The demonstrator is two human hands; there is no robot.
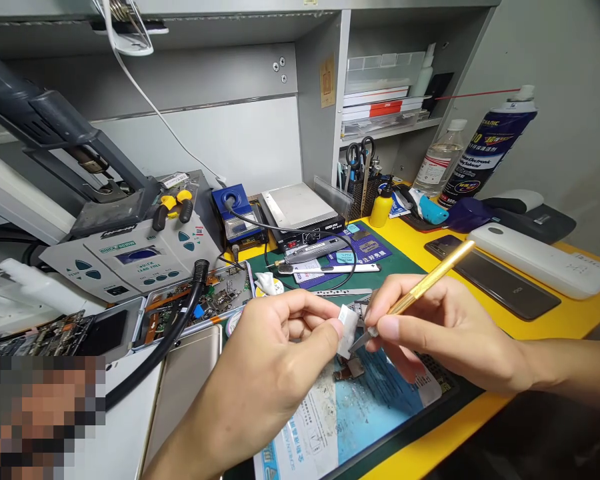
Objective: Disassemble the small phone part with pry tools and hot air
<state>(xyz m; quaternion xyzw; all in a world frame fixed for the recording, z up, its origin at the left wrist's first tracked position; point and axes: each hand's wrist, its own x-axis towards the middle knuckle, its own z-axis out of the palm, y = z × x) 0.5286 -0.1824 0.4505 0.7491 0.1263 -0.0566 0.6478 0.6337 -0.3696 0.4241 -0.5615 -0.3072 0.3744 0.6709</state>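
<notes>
Between the thumb and fingers of my left hand [285, 360] is a small whitish flat piece [349, 330]; its exact kind I cannot make out. My right hand [445, 327] is closed round a craft knife [433, 275] with a gold handle. The knife's blade points down and left, its tip at the lower edge of the whitish piece. Below both hands lies a blue and white printed sheet [365, 413] on a green mat. A small dark part with a flat cable [349, 369] rests on that sheet, partly hidden by my fingers.
A hot air station [135, 257] stands at the left, its black hose [165, 363] curving across the bench. Behind the mat is a grey heating unit [300, 213]. A dark phone [495, 277] lies at the right. Spray can [485, 153] and yellow bottle [381, 208] stand at the back.
</notes>
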